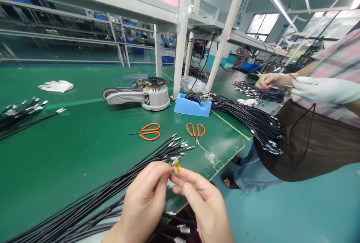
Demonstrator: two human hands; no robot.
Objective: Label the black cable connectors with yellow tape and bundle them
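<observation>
Black cables (92, 201) lie bundled across the near edge of the green workbench (56, 168), metal terminals (177, 145) fanned toward far right. You have a small yellow tape strip (177, 166) pinched at one terminal.

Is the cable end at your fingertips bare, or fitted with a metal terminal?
Fitted: a metal terminal caps the black cable just above your left hand and right hand, beside a yellow scrap.
</observation>
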